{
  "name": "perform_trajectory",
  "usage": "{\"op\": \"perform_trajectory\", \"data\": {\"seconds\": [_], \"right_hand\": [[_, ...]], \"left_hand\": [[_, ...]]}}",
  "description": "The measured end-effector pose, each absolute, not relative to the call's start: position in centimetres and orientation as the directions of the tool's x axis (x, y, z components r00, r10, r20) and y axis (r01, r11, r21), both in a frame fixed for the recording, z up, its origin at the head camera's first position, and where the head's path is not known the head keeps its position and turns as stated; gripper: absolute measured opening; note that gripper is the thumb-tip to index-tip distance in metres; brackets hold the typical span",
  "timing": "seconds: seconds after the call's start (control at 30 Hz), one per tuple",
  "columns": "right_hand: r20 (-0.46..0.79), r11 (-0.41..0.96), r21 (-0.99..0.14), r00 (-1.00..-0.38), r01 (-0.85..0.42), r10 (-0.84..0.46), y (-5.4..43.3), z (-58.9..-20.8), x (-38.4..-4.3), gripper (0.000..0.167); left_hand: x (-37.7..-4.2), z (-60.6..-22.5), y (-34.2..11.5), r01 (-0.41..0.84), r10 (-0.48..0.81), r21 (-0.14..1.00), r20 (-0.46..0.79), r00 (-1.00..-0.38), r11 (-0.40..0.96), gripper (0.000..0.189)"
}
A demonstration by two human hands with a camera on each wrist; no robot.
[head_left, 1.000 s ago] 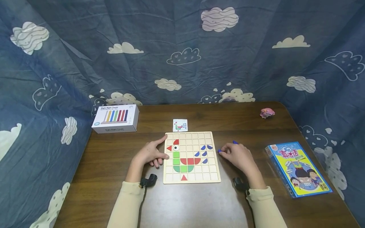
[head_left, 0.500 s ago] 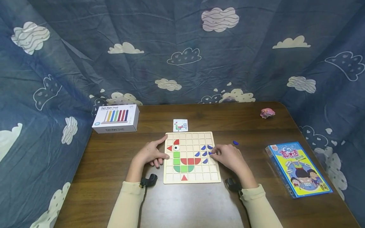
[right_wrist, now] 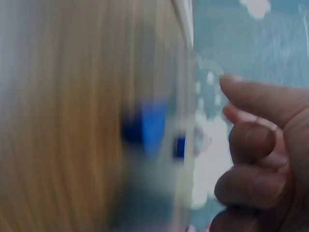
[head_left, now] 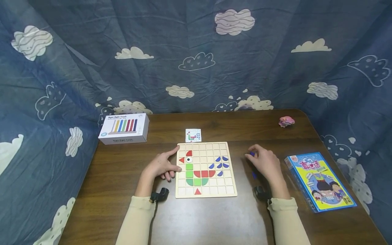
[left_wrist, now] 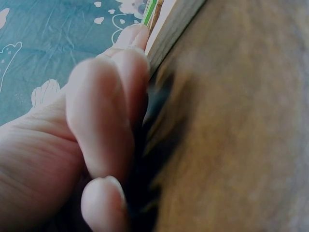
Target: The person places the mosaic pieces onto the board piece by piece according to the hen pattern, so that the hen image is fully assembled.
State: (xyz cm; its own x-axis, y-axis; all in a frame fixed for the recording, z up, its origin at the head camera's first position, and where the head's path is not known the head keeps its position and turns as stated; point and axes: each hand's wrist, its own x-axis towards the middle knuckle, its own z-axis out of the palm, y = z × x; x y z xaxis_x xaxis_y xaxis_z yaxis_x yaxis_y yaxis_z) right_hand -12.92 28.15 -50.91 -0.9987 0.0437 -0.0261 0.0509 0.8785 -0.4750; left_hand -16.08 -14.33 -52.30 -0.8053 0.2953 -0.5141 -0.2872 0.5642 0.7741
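Observation:
A square wooden grid board [head_left: 203, 160] carries red, green and blue pieces arranged like a bird, with a round eye tile [head_left: 189, 159]. My left hand [head_left: 160, 166] touches its left edge, index finger at the upper corner and thumb lower on the rim; the other fingers curl beside it. Right of the board, my right hand [head_left: 266, 165] hovers with thumb and index finger apart, right at a loose blue piece [head_left: 252, 153]. A second loose blue piece [head_left: 254, 175] lies nearer me, by the wrist. Nothing sits between the fingers [right_wrist: 256, 99] in the blurred right wrist view.
A small picture card [head_left: 193, 135] lies behind the board, showing a similar bird. At the back left stands a white box [head_left: 124, 128]. To the right are a blue and yellow game box [head_left: 320, 182] and a pink toy [head_left: 286, 121]. A cloud-patterned curtain surrounds the table.
My right hand set a blue piece into the board's right side, then drew back rightward to the loose blue pieces. The left hand stayed at the board's edge.

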Motion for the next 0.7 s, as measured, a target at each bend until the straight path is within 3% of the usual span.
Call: {"op": "perform_trajectory", "data": {"seconds": [0.17, 0.47, 0.7], "right_hand": [[-0.1, 0.89, -0.444, -0.993, 0.107, 0.07, 30.7, -51.3, -13.4, 0.041], [-0.064, 0.906, -0.417, -0.997, 0.069, 0.047, 29.8, -51.2, -13.4, 0.025], [-0.091, 0.841, -0.54, -0.99, -0.041, -0.106, 25.1, -49.8, -10.7, 0.017]], "left_hand": [[-16.0, -52.3, -14.4, -0.29, 0.289, 0.772, -0.515, -0.807, 0.565, 0.102], [-16.0, -52.5, -14.4, -0.281, 0.29, 0.778, -0.504, -0.814, 0.563, 0.102], [-15.9, -52.4, -14.5, -0.27, 0.295, 0.781, -0.496, -0.817, 0.564, 0.102]]}}
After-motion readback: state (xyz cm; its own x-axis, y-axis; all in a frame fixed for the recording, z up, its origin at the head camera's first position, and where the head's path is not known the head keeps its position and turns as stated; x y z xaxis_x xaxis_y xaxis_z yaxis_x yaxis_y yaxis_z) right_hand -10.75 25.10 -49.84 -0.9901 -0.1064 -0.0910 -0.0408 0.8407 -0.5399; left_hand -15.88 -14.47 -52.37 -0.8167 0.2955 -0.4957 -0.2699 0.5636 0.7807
